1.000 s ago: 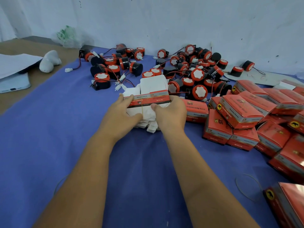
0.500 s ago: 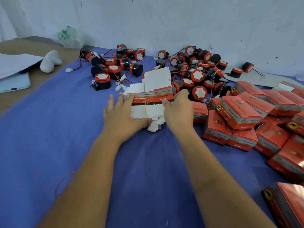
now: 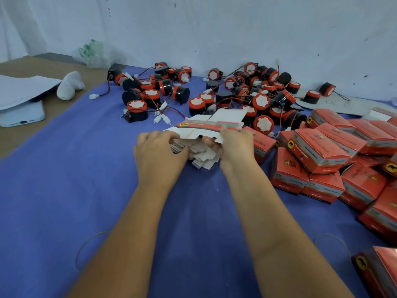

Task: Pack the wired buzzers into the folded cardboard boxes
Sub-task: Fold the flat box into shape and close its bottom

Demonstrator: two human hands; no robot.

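Flat unfolded box blank point(image 3: 211, 125), white inside, red printed edge, lay tilted atop my stack of flat blanks point(image 3: 200, 154), wired red-and-black buzzers point(image 3: 247, 93) heaped behind, folded red boxes point(image 3: 322, 151) piled right.

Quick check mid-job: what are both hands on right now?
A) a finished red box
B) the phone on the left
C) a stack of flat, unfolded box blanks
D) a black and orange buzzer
C: the left hand and right hand both grip the banded stack of flat box blanks; the buzzers lie untouched behind it.
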